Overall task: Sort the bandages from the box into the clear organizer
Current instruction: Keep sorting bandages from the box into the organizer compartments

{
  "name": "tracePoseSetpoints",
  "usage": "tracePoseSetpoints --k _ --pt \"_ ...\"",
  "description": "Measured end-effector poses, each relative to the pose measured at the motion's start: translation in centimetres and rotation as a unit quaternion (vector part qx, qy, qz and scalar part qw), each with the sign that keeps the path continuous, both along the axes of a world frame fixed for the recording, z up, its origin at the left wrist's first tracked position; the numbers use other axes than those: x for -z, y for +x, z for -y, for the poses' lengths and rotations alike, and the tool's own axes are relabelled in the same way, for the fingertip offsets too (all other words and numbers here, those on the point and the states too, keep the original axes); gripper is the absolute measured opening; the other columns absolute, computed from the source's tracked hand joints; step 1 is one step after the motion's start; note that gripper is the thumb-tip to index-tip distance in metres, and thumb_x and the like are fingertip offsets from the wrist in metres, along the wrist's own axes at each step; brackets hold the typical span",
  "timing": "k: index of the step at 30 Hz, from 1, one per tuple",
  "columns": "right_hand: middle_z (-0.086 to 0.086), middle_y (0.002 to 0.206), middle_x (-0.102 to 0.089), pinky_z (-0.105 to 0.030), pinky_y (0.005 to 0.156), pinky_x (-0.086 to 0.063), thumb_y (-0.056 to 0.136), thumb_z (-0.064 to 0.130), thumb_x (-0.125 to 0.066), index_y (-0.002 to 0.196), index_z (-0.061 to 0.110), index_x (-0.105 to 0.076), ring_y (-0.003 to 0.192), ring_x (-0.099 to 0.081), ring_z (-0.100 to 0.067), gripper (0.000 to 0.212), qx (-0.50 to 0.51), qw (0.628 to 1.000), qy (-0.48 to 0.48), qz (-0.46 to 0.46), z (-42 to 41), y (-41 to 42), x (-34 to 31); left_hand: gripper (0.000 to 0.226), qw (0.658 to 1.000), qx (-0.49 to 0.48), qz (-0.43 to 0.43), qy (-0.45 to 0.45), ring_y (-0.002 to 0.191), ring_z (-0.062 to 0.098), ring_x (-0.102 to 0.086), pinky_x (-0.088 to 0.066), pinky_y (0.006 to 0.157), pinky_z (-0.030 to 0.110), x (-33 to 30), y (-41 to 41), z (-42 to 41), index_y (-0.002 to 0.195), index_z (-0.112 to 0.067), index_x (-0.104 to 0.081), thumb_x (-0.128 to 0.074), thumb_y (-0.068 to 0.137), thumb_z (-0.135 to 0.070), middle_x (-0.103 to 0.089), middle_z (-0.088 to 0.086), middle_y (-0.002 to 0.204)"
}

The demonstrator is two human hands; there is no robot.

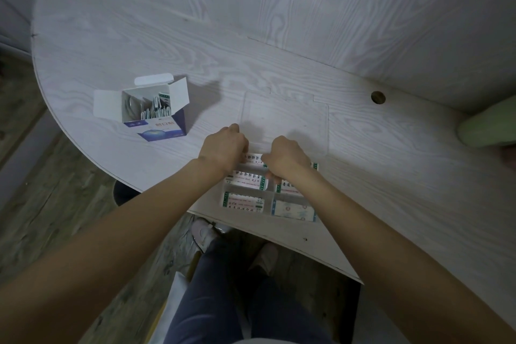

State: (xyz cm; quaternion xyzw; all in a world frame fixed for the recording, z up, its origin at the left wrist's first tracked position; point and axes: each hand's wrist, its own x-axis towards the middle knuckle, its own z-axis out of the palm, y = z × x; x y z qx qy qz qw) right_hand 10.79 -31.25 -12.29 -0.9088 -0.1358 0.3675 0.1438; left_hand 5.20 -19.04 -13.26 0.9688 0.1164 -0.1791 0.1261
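Observation:
A clear organizer (321, 131) lies on the white table, its lid open toward the far side. Its near compartments hold wrapped bandages (243, 202). My left hand (226, 146) and my right hand (286, 158) are both over the organizer's middle row, fingers curled down onto a stack of bandages (254, 158) between them. The fingertips are hidden under the hands. The open blue-and-white bandage box (156, 109) stands to the left with several bandages upright inside.
The white wood-grain table (391, 176) has a curved near edge and a round cable hole (378, 97) at the right. A green object (485, 128) sits at the far right edge. My legs and shoes show below the table edge.

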Motion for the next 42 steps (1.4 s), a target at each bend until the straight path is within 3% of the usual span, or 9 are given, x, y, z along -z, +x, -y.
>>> tracePoseSetpoints --k 10,14,18,22,25,28,33,38,42 --pt "-0.013 0.088 -0.072 -0.036 0.074 -0.055 0.094 0.019 -0.049 0.094 0.001 -0.067 0.076 -0.069 -0.025 0.026 -0.044 0.998 0.030 0.044 0.1 0.6 -3.0 0.029 0.997 -0.018 0.053 -0.054 0.105 0.022 -0.052 -0.044 0.079 0.033 -2.5 -1.5 -1.4 0.118 -0.018 -0.062 -0.059 0.092 -0.030 -0.049 0.005 0.113" --pt "-0.015 0.104 -0.070 -0.041 0.083 -0.054 0.097 0.017 -0.048 0.107 0.000 -0.067 0.091 -0.066 -0.028 0.027 -0.094 0.984 0.121 0.085 -2.0 0.1 -5.4 0.029 0.988 -0.067 0.126 -0.059 0.103 0.023 -0.052 -0.043 0.074 0.032 -4.5 -3.5 -4.2 0.119 -0.017 -0.061 -0.059 0.092 -0.027 -0.050 0.006 0.112" --pt "-0.008 0.117 -0.062 -0.029 0.091 -0.045 0.096 0.012 -0.048 0.118 0.006 -0.065 0.109 -0.057 -0.021 0.028 -0.156 0.953 0.214 0.147 -6.2 -0.7 -6.8 0.028 0.966 -0.130 0.220 -0.041 0.102 0.028 -0.051 -0.044 0.077 0.033 -5.9 -5.9 -8.9 0.114 -0.012 -0.064 -0.065 0.086 -0.015 -0.055 0.009 0.111" --pt "-0.003 0.128 -0.051 -0.031 0.092 -0.044 0.096 0.014 -0.048 0.123 0.011 -0.061 0.120 -0.045 -0.018 0.030 -0.189 0.929 0.237 0.213 -11.3 -1.2 -6.8 0.052 0.978 -0.136 0.154 0.032 0.114 0.029 -0.043 -0.040 0.089 0.039 -5.9 -7.1 -14.8 0.128 -0.015 -0.053 -0.070 0.080 -0.026 -0.051 0.009 0.128" --pt "-0.001 0.141 -0.038 -0.029 0.094 -0.040 0.097 0.018 -0.049 0.119 0.015 -0.064 0.130 -0.035 -0.017 0.027 -0.196 0.936 0.182 0.230 -14.6 -1.7 -6.3 0.077 0.992 -0.099 0.083 0.019 0.133 0.024 -0.033 -0.030 0.105 0.037 -5.4 -7.3 -18.1 0.142 -0.018 -0.037 -0.071 0.078 -0.044 -0.037 0.003 0.147" --pt "-0.002 0.150 -0.026 -0.028 0.099 -0.034 0.096 0.022 -0.050 0.108 0.015 -0.070 0.138 -0.023 -0.017 0.024 -0.203 0.943 0.133 0.226 -16.9 -2.2 -4.9 0.084 0.998 -0.052 0.038 -0.003 0.137 0.021 -0.032 -0.024 0.108 0.031 -5.0 -7.0 -20.2 0.147 -0.021 -0.028 -0.071 0.078 -0.043 -0.035 0.000 0.151" --pt "-0.004 0.157 -0.017 -0.032 0.118 -0.002 0.096 0.037 -0.049 0.106 0.014 -0.071 0.147 -0.003 -0.018 0.033 -0.191 0.951 0.044 0.238 -20.2 -2.6 -2.9 0.085 0.999 -0.025 0.026 -0.023 0.132 0.021 -0.041 -0.027 0.108 0.031 -4.6 -6.6 -21.5 0.147 -0.021 -0.030 -0.073 0.076 -0.042 -0.042 0.002 0.146" --pt "-0.005 0.154 -0.026 -0.049 0.113 0.015 0.094 0.058 -0.037 0.108 0.017 -0.070 0.147 -0.001 -0.019 0.054 -0.180 0.951 -0.076 0.239 -22.4 -3.2 -2.0 0.085 0.999 -0.007 0.040 -0.032 0.132 0.019 -0.040 -0.026 0.108 0.031 -4.2 -6.7 -22.0 0.146 -0.021 -0.032 -0.074 0.075 -0.042 -0.042 0.001 0.146" --pt "-0.005 0.149 -0.035 -0.053 0.109 0.022 0.092 0.064 -0.029 0.109 0.018 -0.069 0.146 -0.009 -0.017 0.064 -0.172 0.952 -0.096 0.233 -23.5 -3.7 -1.7 0.085 0.997 -0.015 0.054 -0.054 0.131 0.018 -0.041 -0.028 0.107 0.030 -4.0 -6.7 -22.0 0.145 -0.020 -0.035 -0.077 0.073 -0.039 -0.045 0.000 0.144"
